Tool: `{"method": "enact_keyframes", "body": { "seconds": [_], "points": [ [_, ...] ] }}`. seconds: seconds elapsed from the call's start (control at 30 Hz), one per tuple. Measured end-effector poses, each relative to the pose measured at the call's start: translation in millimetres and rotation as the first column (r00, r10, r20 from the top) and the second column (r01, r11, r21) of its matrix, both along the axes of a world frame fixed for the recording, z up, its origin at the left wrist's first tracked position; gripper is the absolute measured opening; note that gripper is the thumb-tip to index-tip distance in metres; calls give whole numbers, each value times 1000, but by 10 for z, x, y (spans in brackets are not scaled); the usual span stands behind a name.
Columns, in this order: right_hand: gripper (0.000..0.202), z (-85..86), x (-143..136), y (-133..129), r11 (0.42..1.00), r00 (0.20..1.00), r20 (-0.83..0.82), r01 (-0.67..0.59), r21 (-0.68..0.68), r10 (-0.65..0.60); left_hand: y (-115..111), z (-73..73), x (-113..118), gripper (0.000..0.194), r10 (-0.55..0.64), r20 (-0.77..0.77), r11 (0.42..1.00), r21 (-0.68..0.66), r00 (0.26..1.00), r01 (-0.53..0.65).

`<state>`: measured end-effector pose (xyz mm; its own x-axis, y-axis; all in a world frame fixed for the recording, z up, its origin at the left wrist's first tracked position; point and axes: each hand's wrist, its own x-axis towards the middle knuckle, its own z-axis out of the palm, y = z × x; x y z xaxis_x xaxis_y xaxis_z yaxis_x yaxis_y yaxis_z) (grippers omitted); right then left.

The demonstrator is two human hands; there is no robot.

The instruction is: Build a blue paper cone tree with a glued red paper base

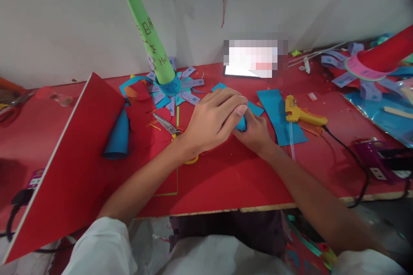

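Note:
My left hand [214,119] is wrapped over a small blue piece [241,123] at the middle of the red table. From the right, my right hand [254,131] grips the same piece, and the hands touch. Most of the piece is hidden by the fingers. Scissors [165,123] with yellow handles lie open beside my left wrist. A blue sheet [274,114] lies right of my hands, with a yellow glue gun [303,114] partly over it.
A green paper tower [150,34] on a petal base stands at the back left. A red board [71,159] leans at the left by a blue cone [118,137]. A lit screen [251,58] is behind my hands; a purple power strip [380,161] sits right.

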<state>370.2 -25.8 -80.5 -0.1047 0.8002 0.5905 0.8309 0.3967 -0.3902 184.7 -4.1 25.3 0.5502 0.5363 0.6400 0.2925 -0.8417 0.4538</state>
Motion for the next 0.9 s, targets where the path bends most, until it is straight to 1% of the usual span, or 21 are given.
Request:
{"method": "enact_keyframes", "body": {
  "seconds": [0.17,0.3,0.47,0.63,0.73,0.9],
  "points": [
    [37,40,12,-13,1000,1000,-23,-16,14,16,-35,41,-12,52,-40,68,997,-65,997,45],
    [37,41,25,-12,1000,1000,-19,-14,14,15,-36,52,-12,47,-53,98,995,-75,994,61],
    [36,44,20,-15,999,999,-28,-22,42,23,-35,22,1,45,-10,55,1000,-17,998,11],
    [34,54,23,-26,998,1000,-10,-9,56,9,-37,-16,5,46,3,70,999,51,998,-7],
    [34,41,29,-23,999,1000,-3,-4,47,5,-34,-17,6,45,8,43,999,48,999,-10],
    [33,12,30,-12,998,1000,7,-20,63,20,-29,8,2,36,-12,-21,1000,24,1000,12]
  ]
}}
